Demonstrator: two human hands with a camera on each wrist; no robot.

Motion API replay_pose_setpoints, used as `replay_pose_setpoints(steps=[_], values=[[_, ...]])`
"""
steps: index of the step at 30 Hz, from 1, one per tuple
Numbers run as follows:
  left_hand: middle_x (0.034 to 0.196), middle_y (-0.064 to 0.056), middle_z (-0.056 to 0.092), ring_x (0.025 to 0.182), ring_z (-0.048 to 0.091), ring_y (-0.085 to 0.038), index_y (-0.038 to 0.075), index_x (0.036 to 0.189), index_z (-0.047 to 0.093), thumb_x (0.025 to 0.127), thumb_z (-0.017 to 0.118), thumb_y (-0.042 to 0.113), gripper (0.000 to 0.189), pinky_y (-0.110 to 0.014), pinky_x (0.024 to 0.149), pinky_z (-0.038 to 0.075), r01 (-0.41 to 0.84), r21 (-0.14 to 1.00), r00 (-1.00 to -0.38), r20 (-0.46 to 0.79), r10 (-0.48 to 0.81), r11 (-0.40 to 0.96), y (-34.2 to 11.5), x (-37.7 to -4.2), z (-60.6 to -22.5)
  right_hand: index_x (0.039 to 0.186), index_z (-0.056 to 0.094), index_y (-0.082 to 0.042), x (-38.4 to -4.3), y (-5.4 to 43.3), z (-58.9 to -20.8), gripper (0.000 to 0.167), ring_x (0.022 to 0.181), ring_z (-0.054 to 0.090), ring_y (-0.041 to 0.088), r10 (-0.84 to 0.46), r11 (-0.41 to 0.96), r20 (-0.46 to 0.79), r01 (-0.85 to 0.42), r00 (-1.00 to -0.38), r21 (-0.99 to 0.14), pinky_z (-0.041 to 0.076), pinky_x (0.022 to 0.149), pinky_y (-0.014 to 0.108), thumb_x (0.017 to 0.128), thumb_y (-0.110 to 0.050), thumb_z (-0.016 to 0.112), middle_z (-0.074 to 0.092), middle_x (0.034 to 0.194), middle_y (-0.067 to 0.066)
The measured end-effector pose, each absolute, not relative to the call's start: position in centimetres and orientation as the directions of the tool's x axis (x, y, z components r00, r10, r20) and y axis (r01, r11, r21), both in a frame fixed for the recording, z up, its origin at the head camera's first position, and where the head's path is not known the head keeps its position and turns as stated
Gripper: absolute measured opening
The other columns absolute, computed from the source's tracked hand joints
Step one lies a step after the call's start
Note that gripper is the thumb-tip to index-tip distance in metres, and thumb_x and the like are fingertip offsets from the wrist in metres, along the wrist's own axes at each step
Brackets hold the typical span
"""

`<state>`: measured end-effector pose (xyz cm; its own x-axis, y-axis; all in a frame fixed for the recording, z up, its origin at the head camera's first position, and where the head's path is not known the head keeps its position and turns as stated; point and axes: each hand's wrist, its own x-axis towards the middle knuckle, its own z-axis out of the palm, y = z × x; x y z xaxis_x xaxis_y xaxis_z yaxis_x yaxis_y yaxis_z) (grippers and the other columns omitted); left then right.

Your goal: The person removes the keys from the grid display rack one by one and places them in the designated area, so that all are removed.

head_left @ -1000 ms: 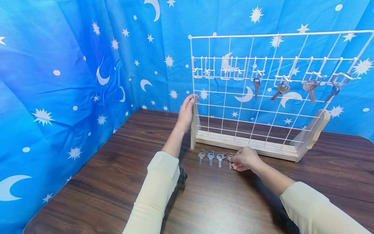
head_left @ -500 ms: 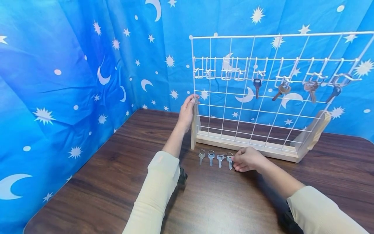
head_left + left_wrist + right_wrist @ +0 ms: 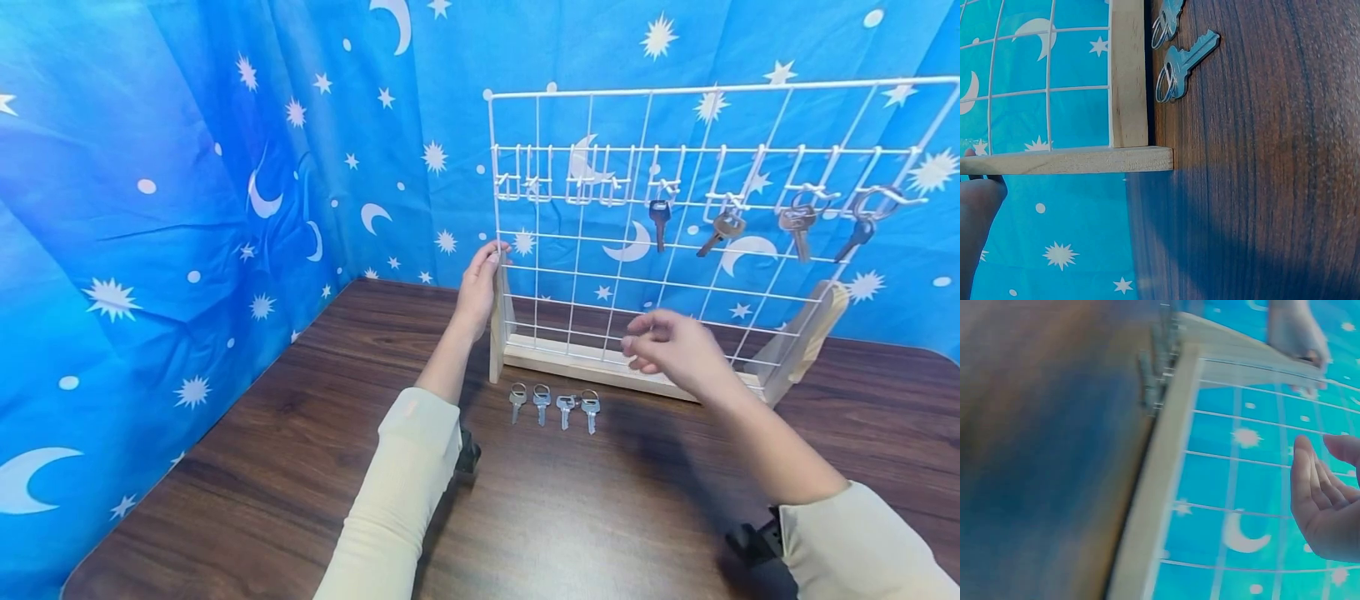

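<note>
My left hand (image 3: 477, 292) grips the wooden side post (image 3: 497, 337) of a white wire grid rack. The left wrist view shows that hand (image 3: 980, 209) at the post's upper end. Before the grid's lower part hovers my right hand (image 3: 678, 350), its fingers loosely bent and holding nothing; in the right wrist view the hand (image 3: 1329, 509) has a gap between thumb and fingers. Several silver keys with rings lie in a row on the table, including the rightmost key (image 3: 591, 410) and the leftmost key (image 3: 517, 404). Nearest the post in the left wrist view is one key (image 3: 1179, 72).
White hooks (image 3: 577, 187) line the grid. Several keys hang on its right-hand hooks, among them a dark key (image 3: 659, 221) and a bronze key (image 3: 798, 221). A wooden base bar (image 3: 570, 356) runs along the bottom. Blue star-patterned cloth (image 3: 405, 167) stands behind the brown table (image 3: 300, 433).
My right hand has let go of the rightmost key on the table and risen up and back toward the grid. The left hand stays on the post.
</note>
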<state>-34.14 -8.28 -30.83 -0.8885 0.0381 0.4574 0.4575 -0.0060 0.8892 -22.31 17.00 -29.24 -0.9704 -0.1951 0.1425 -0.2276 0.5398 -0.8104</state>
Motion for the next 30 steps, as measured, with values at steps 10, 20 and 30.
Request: replay_pose_setpoints(steps=[10,20,30], values=[[0.124,-0.011,0.055,0.113,0.05,-0.027,0.002,0.124,0.051,0.101,0.031,0.013,0.033,-0.03,0.095,0.037,0.464,0.886,-0.885,0.464,0.039,-0.007,-8.2,-34.2,-30.8,0.109,0.06,-0.002,-21.1,17.0,-25.0,0.03,0.063,0.056,-0.01,0.056,0.666,0.519,-0.356,-0.853,-0.656,0.042,0.053,0.013,0.09,-0.025,0.06,0.069,0.087,0.017],[0.128,-0.011,0.053,0.114,0.049,-0.025,0.003,0.126,0.049,0.102,0.03,0.016,0.034,-0.031,0.096,0.037,0.439,0.898,-0.897,0.439,0.042,-0.004,-8.3,-34.0,-30.6,0.118,0.057,-0.005,-22.1,16.0,-22.7,0.037,0.081,0.06,0.011,0.168,0.677,0.623,-0.37,-0.764,-0.637,0.039,0.057,0.012,0.09,-0.029,0.058,0.066,0.103,0.014],[0.128,-0.011,0.053,0.115,0.049,-0.025,0.002,0.126,0.049,0.102,0.03,0.017,0.034,-0.032,0.096,0.037,0.442,0.897,-0.896,0.442,0.05,-0.001,-8.4,-34.0,-30.6,0.119,0.06,-0.005,-23.1,14.9,-20.8,0.043,0.08,0.063,0.009,0.208,0.636,0.557,-0.322,-0.804,-0.702,0.043,0.061,0.013,0.089,-0.036,0.058,0.067,0.1,0.014]])
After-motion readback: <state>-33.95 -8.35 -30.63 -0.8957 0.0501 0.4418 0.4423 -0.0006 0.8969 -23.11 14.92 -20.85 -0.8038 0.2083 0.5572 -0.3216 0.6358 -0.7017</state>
